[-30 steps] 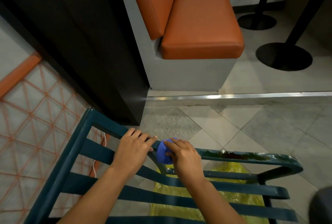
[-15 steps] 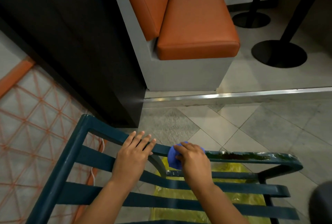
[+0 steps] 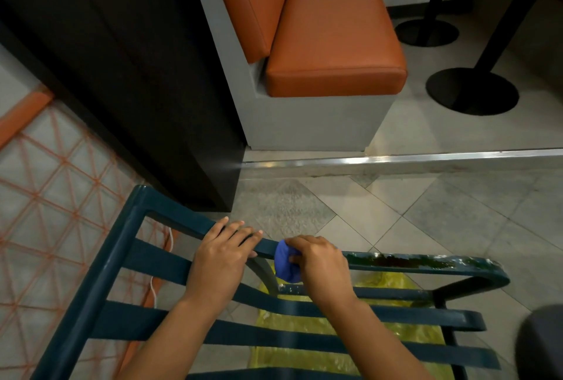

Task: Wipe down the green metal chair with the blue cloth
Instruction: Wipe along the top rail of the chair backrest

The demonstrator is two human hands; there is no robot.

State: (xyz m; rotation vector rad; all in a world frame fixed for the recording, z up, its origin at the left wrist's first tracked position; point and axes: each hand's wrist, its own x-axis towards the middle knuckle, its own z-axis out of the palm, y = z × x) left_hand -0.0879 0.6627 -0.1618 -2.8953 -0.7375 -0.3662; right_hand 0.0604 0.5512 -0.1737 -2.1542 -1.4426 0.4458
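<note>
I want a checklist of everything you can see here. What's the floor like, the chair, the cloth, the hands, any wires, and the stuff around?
Surface: grey tiled floor, metal strip across it.
Job's things: green chair, top rail worn and stained at right; blue cloth bunched on the rail.
Clutter: yellow plastic under the chair.
Hands: left hand rests on the rail; right hand grips the cloth.
Cables: white cable at left.
Surroundings: orange bench, black table bases, dark wall panel.

One chair [image 3: 100, 282], one cloth [image 3: 285, 265], two hands [image 3: 221, 257].
</note>
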